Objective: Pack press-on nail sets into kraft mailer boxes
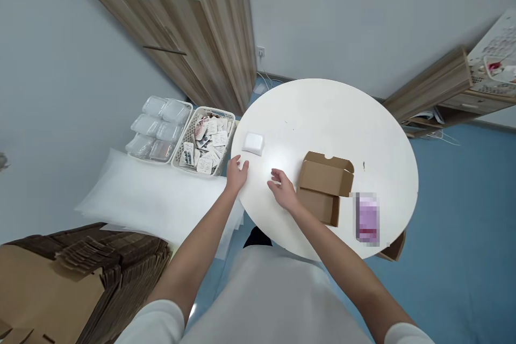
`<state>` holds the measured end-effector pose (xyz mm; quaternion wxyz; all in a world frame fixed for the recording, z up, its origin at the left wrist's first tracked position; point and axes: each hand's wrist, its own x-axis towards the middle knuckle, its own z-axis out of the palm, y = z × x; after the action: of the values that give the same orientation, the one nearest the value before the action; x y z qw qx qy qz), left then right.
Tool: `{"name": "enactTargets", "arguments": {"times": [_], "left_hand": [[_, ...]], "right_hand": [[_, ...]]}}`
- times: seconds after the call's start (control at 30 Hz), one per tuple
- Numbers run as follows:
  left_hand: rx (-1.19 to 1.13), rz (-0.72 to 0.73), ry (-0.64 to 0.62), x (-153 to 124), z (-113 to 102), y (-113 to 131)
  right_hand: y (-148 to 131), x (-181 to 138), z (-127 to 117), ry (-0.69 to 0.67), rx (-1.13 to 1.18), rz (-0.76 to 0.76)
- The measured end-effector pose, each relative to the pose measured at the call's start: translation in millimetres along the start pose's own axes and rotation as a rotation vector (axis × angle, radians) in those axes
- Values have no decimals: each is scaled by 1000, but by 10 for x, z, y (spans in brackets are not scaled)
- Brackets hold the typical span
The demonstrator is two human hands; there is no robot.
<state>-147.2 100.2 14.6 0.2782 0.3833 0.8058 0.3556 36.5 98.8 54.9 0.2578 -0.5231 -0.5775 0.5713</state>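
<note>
My left hand [237, 173] is over the left rim of the round white table [322, 113], its thumb and fingers apart and holding nothing. Just beyond it lies a small clear plastic packet [253, 143] with something white in it. My right hand [282, 189] hovers above the tabletop, fingers slightly curled and apart, with nothing visible in it. To its right sits a brown cardboard box [325, 174] with its lid folded back; the part I can see inside is bare. A blurred purple item [367, 219] lies further right.
Left of the table stand a white basket of printed cards [233, 128] and a basket of clear plastic cases [189, 113]. White foam sheets [161, 193] lie in front. Stacked flat cardboard boxes [48, 290] fill the lower left. A wooden cabinet [217, 37] stands behind.
</note>
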Motion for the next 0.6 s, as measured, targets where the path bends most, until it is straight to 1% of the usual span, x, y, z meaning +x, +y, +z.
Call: {"name": "enactTargets", "arguments": {"times": [0.07,0.17,0.23,0.3,0.37,0.43,0.5,0.6], "left_hand": [[-2,-33,-31,312,-31,2],[-36,-12,-106,689,-26,-7],[-66,15,-176,864,-1,-28],[-110,39,-251,969,30,-61],[-169,50,-328,1005,60,-100],[-237,29,-386,982,83,-135],[-305,-24,-410,912,96,-158],[-383,-104,-413,756,93,-171]], "right_hand": [[17,366,223,83,90,118],[59,813,421,187,196,196],[78,1004,477,218,237,207],[90,1116,501,221,263,182],[101,1170,510,197,285,142],[119,1186,510,177,298,124],[149,1175,505,193,291,148],[208,1105,501,254,267,218]]}}
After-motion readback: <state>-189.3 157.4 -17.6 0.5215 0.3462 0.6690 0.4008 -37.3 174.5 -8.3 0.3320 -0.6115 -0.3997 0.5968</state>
